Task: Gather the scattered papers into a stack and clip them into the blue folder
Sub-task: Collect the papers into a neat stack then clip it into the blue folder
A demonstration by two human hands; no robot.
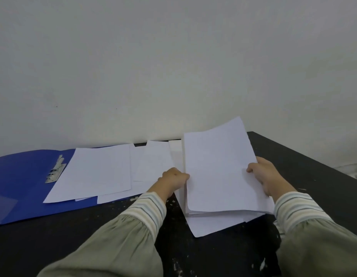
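Left hand (174, 177) and right hand (262, 174) pinching opposite edges of a paper stack (219, 172), fingers curled, loose sheets (93, 172) overlapping open blue folder (20, 176), metal clip (55, 171) uncovered, black table (313, 170)

Plain room: paint-flecked black table (293, 160) against bare white wall (173, 66)

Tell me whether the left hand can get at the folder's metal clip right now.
Probably not yet: the left hand grips the white paper stack, and though the silver metal clip lies uncovered on the blue folder, it must let go first.
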